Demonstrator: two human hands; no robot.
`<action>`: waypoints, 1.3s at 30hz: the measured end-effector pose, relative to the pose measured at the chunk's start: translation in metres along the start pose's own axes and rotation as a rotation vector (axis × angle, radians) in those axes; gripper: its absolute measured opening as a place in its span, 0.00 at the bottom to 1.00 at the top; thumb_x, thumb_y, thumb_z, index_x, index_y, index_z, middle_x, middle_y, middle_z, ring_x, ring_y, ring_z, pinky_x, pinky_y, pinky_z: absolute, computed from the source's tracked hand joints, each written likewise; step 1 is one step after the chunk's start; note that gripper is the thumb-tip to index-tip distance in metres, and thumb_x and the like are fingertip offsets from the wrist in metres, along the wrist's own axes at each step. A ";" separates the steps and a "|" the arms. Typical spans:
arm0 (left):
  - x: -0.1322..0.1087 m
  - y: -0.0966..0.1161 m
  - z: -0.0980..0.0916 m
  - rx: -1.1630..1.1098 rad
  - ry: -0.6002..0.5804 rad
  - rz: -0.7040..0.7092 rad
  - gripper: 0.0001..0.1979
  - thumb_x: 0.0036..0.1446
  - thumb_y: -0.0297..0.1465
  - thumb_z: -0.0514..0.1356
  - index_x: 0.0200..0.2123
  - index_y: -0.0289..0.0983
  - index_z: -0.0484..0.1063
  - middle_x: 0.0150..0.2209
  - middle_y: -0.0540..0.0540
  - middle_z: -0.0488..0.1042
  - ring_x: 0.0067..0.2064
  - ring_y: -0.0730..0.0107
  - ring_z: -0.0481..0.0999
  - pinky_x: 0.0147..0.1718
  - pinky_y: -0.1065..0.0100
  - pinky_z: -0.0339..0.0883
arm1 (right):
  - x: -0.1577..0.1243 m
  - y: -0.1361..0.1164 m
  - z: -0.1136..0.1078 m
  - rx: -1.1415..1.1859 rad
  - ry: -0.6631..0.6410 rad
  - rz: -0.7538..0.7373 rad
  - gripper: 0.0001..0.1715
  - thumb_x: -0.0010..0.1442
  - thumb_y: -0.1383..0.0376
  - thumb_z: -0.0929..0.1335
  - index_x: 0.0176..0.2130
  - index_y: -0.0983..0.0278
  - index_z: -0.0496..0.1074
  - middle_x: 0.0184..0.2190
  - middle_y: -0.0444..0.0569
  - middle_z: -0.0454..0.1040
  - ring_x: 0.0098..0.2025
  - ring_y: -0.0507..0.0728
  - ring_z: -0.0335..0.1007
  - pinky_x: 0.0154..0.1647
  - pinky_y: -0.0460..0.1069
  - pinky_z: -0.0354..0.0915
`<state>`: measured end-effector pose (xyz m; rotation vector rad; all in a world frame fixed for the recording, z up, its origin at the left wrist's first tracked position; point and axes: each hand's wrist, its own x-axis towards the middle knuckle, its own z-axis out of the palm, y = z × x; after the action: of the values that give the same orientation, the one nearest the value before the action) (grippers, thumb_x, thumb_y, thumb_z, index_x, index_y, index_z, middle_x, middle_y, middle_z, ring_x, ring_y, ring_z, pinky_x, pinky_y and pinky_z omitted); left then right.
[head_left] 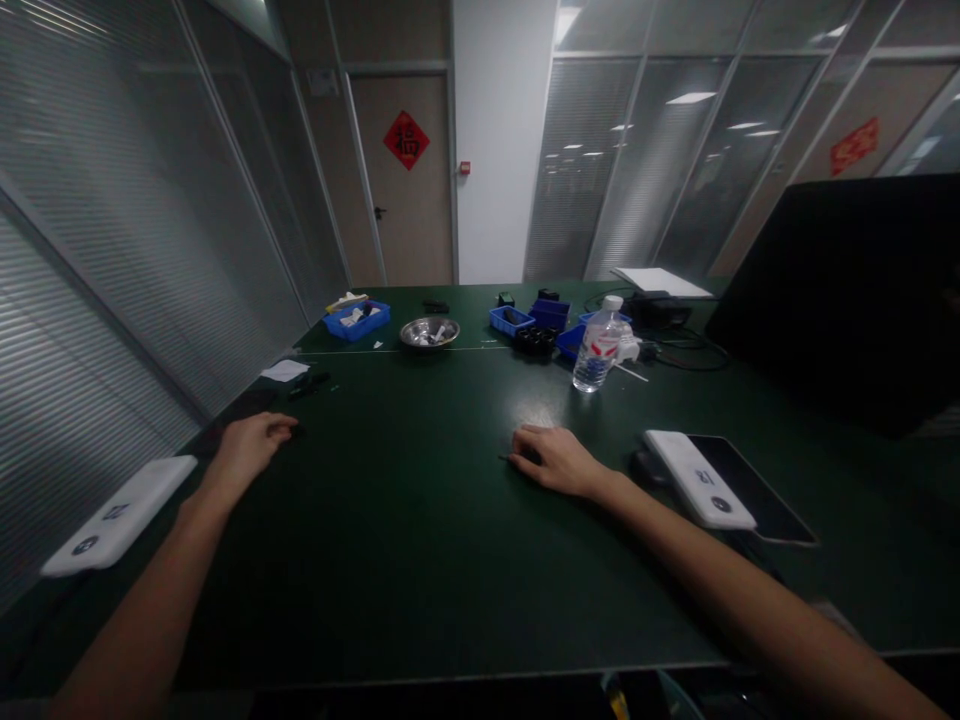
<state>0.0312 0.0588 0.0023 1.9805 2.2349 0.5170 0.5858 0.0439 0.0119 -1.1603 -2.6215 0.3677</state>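
My left hand [253,446] is over the left side of the dark green table [390,530], its fingers curled and pressed together. Whatever lies between those fingertips, if anything, is hidden. Nearer the middle, my right hand [553,460] rests low at the tabletop with its fingers closed. A small thin dark tip shows at its thumb side, too small to name. Just beyond my left hand lie a dark slim item [310,386] and a white paper [285,370]. Past my right hand stands a clear water bottle [596,348] with a white cap, upright.
A white power bank [120,515] lies at the left edge. Another white power bank [699,480] overlaps a black tablet-like slab [776,505] at right. Farther back are a metal bowl [429,335], a blue tray [358,322], several blue bins, cables and a large black screen [847,300].
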 end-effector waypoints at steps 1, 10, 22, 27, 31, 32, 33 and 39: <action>-0.001 0.001 -0.003 -0.013 0.002 -0.032 0.17 0.59 0.34 0.60 0.49 0.38 0.80 0.48 0.43 0.81 0.47 0.57 0.80 0.49 0.63 0.71 | 0.000 0.000 0.000 -0.001 -0.003 0.001 0.11 0.71 0.57 0.66 0.43 0.62 0.71 0.40 0.48 0.75 0.36 0.55 0.70 0.37 0.48 0.60; 0.001 -0.030 -0.018 0.022 0.034 -0.101 0.18 0.63 0.40 0.59 0.52 0.38 0.78 0.52 0.42 0.80 0.50 0.57 0.79 0.50 0.61 0.70 | 0.001 0.003 0.002 0.016 0.003 -0.003 0.11 0.70 0.57 0.66 0.42 0.62 0.71 0.39 0.48 0.75 0.34 0.54 0.70 0.35 0.48 0.60; 0.007 -0.025 -0.011 0.105 -0.150 0.015 0.20 0.60 0.37 0.59 0.51 0.36 0.78 0.49 0.41 0.81 0.47 0.57 0.80 0.49 0.63 0.70 | 0.001 0.005 0.006 -0.012 0.027 -0.017 0.11 0.70 0.57 0.66 0.43 0.62 0.72 0.40 0.48 0.76 0.36 0.55 0.71 0.37 0.49 0.60; 0.004 -0.029 -0.016 0.130 -0.168 0.007 0.22 0.63 0.40 0.57 0.55 0.36 0.76 0.50 0.41 0.80 0.47 0.57 0.79 0.50 0.62 0.69 | 0.001 0.006 0.005 -0.012 0.016 -0.014 0.12 0.70 0.56 0.66 0.43 0.62 0.71 0.40 0.48 0.75 0.36 0.55 0.70 0.37 0.48 0.60; 0.005 -0.038 -0.016 0.125 -0.134 0.031 0.22 0.64 0.40 0.55 0.56 0.36 0.76 0.53 0.41 0.79 0.49 0.56 0.78 0.50 0.60 0.68 | 0.001 0.003 0.003 -0.008 0.003 -0.003 0.12 0.70 0.56 0.65 0.43 0.62 0.71 0.40 0.49 0.75 0.36 0.55 0.70 0.36 0.48 0.60; 0.005 -0.039 -0.016 0.120 -0.127 0.040 0.23 0.64 0.41 0.55 0.56 0.36 0.76 0.53 0.41 0.78 0.49 0.56 0.78 0.50 0.60 0.68 | 0.001 0.002 0.002 -0.008 0.005 -0.001 0.12 0.70 0.56 0.65 0.43 0.62 0.71 0.39 0.48 0.75 0.36 0.55 0.70 0.36 0.48 0.60; 0.005 -0.039 -0.015 0.111 -0.122 0.054 0.23 0.64 0.41 0.55 0.56 0.36 0.76 0.54 0.41 0.78 0.50 0.56 0.77 0.51 0.60 0.68 | 0.001 0.001 0.001 -0.006 0.007 -0.002 0.11 0.70 0.57 0.65 0.43 0.62 0.71 0.39 0.48 0.75 0.36 0.55 0.70 0.36 0.48 0.61; 0.005 -0.028 -0.009 0.060 -0.107 0.167 0.20 0.61 0.41 0.57 0.51 0.40 0.79 0.54 0.42 0.78 0.54 0.52 0.75 0.55 0.56 0.67 | 0.001 -0.002 -0.001 -0.002 -0.002 -0.002 0.10 0.70 0.58 0.66 0.43 0.62 0.71 0.40 0.48 0.75 0.36 0.55 0.71 0.37 0.48 0.61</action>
<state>0.0010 0.0599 0.0023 2.1819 2.0576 0.3541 0.5844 0.0432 0.0134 -1.1589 -2.6243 0.3666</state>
